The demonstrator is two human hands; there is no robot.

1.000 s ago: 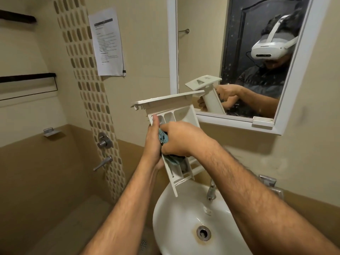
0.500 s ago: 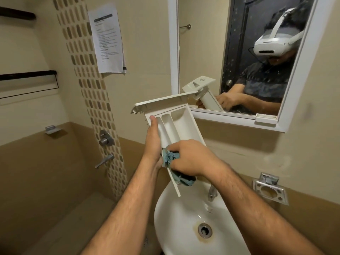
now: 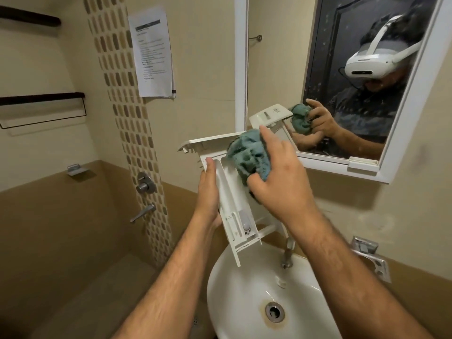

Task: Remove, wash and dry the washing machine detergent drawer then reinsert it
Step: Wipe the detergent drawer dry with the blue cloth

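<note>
A white plastic detergent drawer is held upright above the sink, front panel at the top, its open compartments facing me. My left hand grips the drawer's left side wall. My right hand clutches a bunched teal cloth and presses it into the upper right compartment, just under the front panel. The cloth and hand cover most of that compartment. The lower compartments with a small siphon cap stay visible.
A white basin with a drain lies below the drawer, its tap just behind. A white-framed mirror hangs on the wall to the right. A metal soap holder, a wall tap and a paper notice are nearby.
My right hand has carried the cloth up from the drawer's lower end to the top compartment. My left hand and the drawer have stayed about in place.
</note>
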